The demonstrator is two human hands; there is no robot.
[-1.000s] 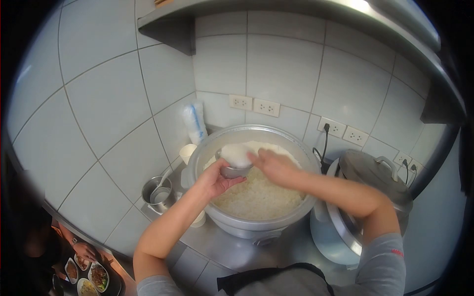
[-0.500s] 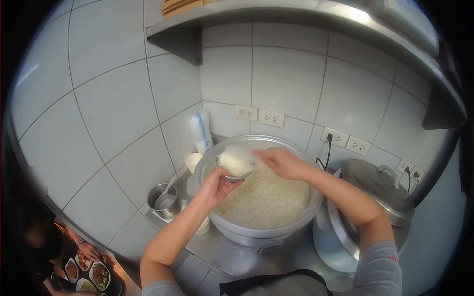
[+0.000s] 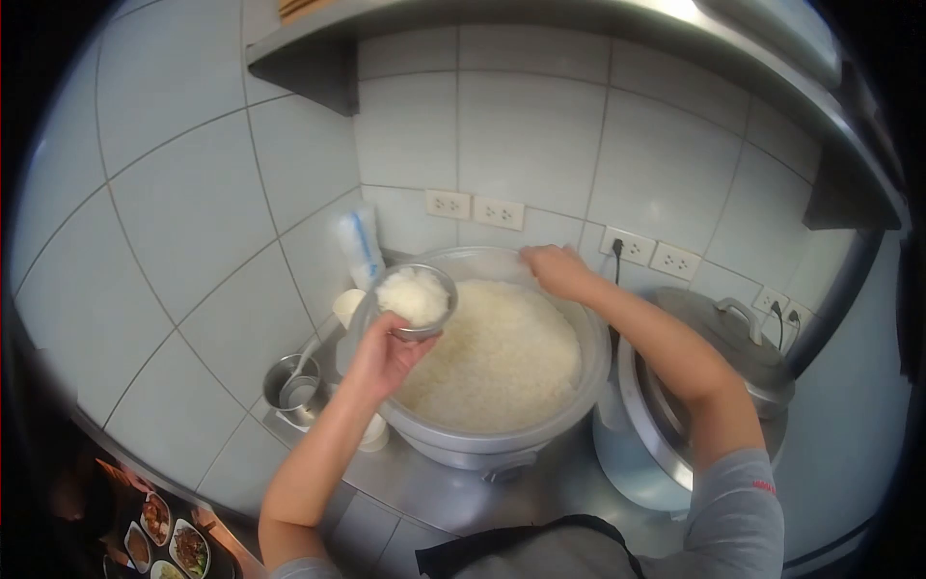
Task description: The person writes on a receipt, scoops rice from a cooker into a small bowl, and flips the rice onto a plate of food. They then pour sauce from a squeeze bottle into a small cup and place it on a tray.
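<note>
We stand in a commercial kitchen: white tiled walls, a steel counter, a huge rice cooker, and rows of wall outlets.

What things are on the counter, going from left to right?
metal cup → rice bowl → big pot → lidded cooker
</note>
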